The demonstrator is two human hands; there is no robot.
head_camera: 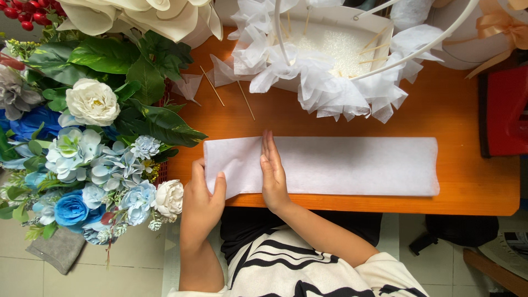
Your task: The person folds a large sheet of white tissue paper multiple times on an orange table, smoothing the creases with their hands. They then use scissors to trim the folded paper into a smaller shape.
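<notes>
A long white sheet of tissue paper [352, 166] lies flat along the front of the orange wooden table [467, 115]. My left hand [202, 199] grips the sheet's left end at its lower corner, thumb on top. My right hand [272, 173] lies edge-on across the sheet, fingers straight and together, pressing it down a little right of the left hand. The stretch of paper between the two hands is slightly raised.
A white basket [330, 52] with tissue ruffles, foam and thin wooden sticks stands behind the sheet. Loose sticks [245, 100] lie on the table. A bouquet of blue and white artificial flowers [93, 159] crowds the left. A red object [503, 110] sits at the right edge.
</notes>
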